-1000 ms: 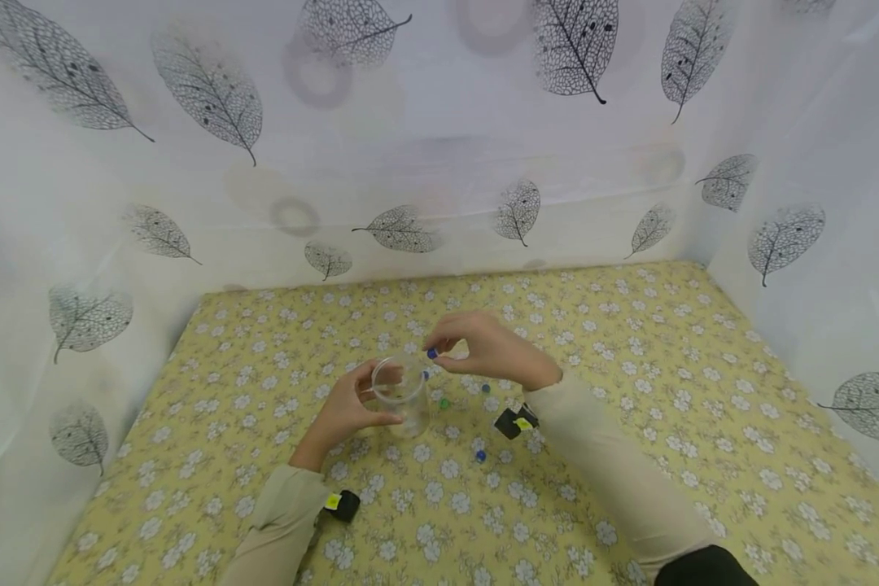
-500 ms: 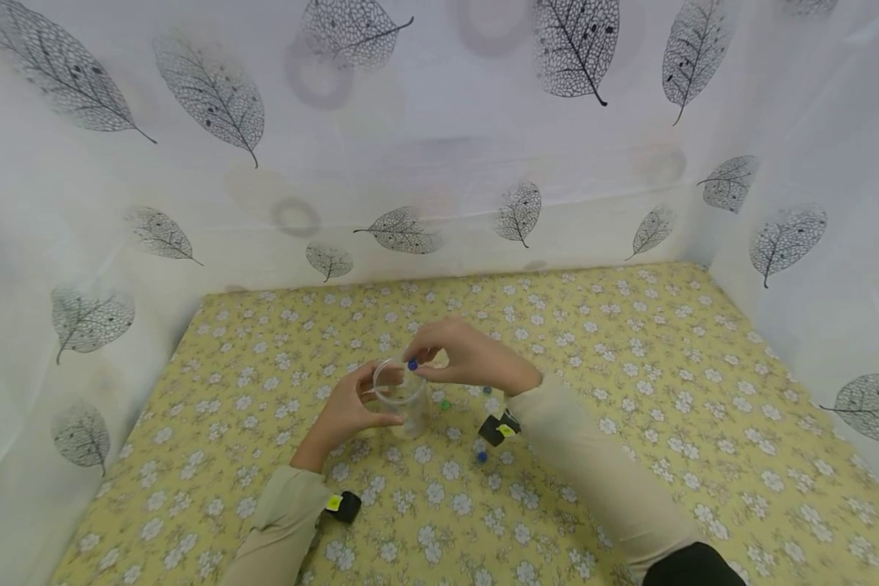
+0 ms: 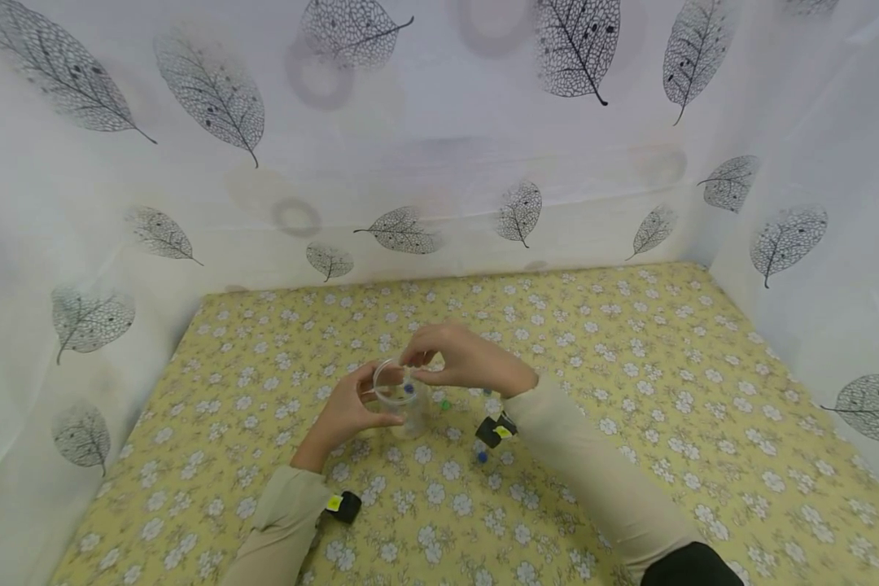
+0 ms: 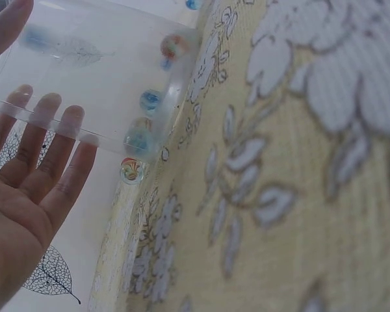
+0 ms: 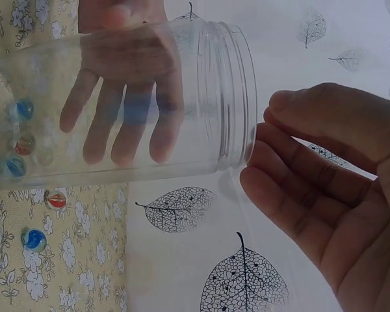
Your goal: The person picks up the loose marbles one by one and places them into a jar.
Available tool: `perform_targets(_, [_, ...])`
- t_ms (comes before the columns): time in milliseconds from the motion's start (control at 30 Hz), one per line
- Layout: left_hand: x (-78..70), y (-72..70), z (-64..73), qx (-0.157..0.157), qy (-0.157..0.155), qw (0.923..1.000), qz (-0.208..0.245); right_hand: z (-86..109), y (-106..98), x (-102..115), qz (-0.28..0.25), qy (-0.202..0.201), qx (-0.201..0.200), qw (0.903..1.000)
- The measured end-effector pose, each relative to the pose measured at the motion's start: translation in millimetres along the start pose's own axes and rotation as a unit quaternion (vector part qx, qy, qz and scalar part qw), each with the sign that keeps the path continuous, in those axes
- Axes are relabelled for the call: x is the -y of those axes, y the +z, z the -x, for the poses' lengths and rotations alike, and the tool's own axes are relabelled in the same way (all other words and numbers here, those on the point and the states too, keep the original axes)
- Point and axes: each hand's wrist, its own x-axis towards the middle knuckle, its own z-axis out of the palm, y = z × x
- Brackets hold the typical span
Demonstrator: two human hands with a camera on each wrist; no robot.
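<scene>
Right grip [image 3: 460, 356] near left grip [image 3: 344, 407]

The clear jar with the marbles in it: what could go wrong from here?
The left hand holds the clear jar; if that hold slips, the jar might tip and spill the marbles inside. The right hand is close to the rim, so a nudge could knock the jar. The loose blue marble on the flowered cloth could roll away if the right sleeve brushes it.

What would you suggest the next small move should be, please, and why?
Probably take the right hand to the blue marble on the cloth: that hand looks empty beside the jar, which the left hand grips, and this marble lies outside it.
</scene>
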Motion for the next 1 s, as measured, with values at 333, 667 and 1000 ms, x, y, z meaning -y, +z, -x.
perform_targets(333, [-0.2, 0.1, 0.2, 0.0, 0.004, 1.0, 0.001, 0.4, -0.8, 0.5, -0.006, -0.005, -0.001, 1.0])
perform_targets(667, [-0.8, 0.9, -0.9, -0.001, 0.01, 0.9999, 0.01, 8.8, -12.7, 1.5, 0.006, 0.024, 0.005, 0.9997])
perform_targets(1000, [-0.1, 0.8, -0.7, -0.004, 0.005, 0.9999, 0.015, 34.3, -32.2, -1.9, 0.035, 0.061, 0.008, 0.9975])
